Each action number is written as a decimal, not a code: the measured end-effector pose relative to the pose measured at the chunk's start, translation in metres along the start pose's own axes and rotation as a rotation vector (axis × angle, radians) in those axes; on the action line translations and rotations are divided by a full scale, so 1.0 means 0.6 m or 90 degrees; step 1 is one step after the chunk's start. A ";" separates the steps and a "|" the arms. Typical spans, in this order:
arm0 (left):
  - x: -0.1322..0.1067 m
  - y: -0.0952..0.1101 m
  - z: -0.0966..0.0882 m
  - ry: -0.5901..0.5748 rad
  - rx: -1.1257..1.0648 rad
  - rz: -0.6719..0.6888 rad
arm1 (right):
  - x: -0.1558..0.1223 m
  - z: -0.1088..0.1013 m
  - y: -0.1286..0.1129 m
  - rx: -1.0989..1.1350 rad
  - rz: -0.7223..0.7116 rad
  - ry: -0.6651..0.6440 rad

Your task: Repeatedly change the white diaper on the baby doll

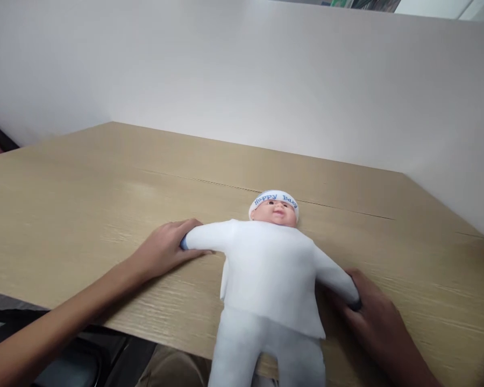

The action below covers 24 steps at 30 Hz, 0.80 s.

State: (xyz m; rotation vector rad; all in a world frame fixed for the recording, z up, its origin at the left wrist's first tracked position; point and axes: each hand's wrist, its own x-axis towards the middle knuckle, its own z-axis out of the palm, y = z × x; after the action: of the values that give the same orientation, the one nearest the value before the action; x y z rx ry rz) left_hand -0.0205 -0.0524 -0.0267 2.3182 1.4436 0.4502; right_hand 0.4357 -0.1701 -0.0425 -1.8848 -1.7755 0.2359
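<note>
A baby doll [272, 269] in a white top and white trousers lies face up on the table, its head away from me. Its white headband [275, 197] carries blue letters reading "Happy Baby". My left hand [171, 244] is closed round the cuff end of the doll's sleeve on the left, where a bit of blue shows. On the other side, my right hand [373, 312] grips the end of the other sleeve, with a dark cuff visible. Both doll arms are spread outward. The lower legs run out of view at the bottom.
The light wooden table [84, 188] has thin seams across it. A pale partition [242, 70] rises along its far edge and bends forward at the right. At the lower left, beyond the near edge, are a dark chair [70, 360] and a brown-clad leg [173, 368].
</note>
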 end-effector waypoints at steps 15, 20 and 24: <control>0.258 -0.093 0.002 0.130 0.060 0.028 | 0.303 0.096 0.023 -0.069 -0.065 0.108; 0.358 -0.121 0.002 0.194 0.105 0.049 | 0.409 0.121 0.028 -0.092 -0.096 0.164; 0.397 -0.149 0.013 0.242 0.145 0.041 | 0.447 0.132 0.042 -0.114 -0.139 0.171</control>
State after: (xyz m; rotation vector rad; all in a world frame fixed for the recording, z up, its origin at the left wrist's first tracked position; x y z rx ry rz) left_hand 0.0138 0.1977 -0.0579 2.5650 1.6684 0.8218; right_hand 0.4518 0.1097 -0.0597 -1.7265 -1.8424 -0.2515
